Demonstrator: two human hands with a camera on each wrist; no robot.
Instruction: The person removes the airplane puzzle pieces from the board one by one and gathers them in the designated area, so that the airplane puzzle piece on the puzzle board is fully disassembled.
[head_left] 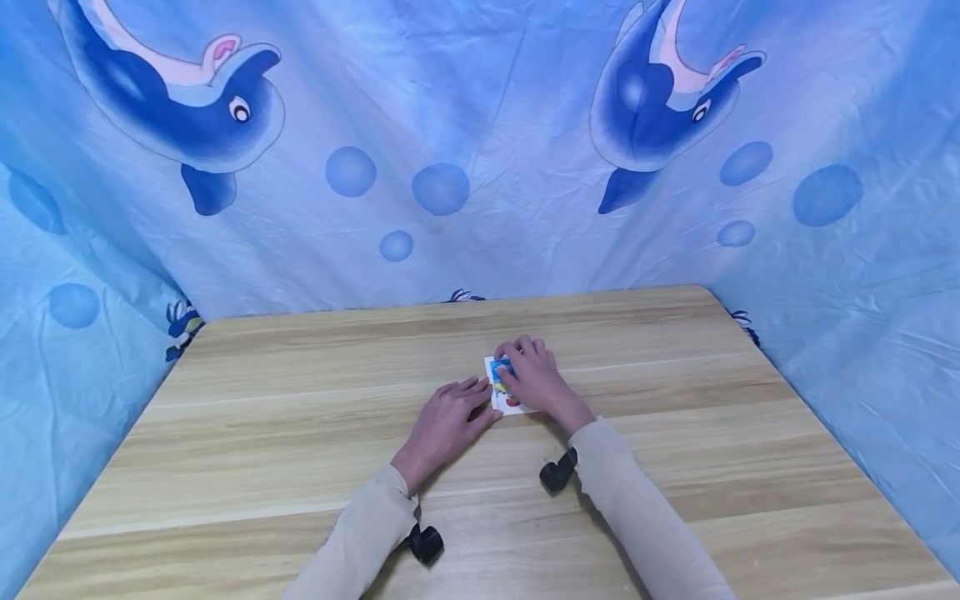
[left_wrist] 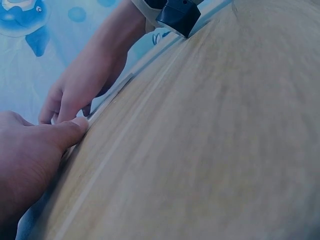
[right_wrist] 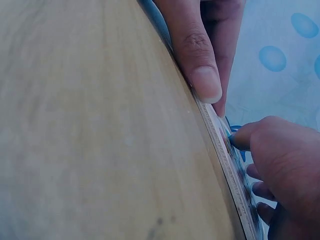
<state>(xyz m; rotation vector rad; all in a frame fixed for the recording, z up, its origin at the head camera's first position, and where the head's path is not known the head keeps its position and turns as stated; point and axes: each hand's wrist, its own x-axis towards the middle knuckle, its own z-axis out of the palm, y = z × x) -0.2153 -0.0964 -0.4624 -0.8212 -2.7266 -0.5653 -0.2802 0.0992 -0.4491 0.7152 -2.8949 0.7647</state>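
Note:
A small flat picture board [head_left: 512, 410] with a white border and a blue, yellow and red picture lies on the table. My left hand [head_left: 448, 421] rests at its left side, fingertips at the edge and thumb at the near left corner. Over the picture, my right hand [head_left: 534, 379] hides much of the board, its fingers spread and bent toward the far side. In the right wrist view, the right thumb [right_wrist: 245, 136] touches the picture surface, while the left thumb [right_wrist: 206, 85] lies on the board's layered edge [right_wrist: 220, 142].
The wooden table [head_left: 300, 467] extends around both hands. Behind it and at its sides hangs a blue curtain [head_left: 480, 217] with dolphins and bubbles. A black wrist camera [head_left: 426, 544] sits by the left sleeve, another wrist camera [head_left: 557, 475] by the right.

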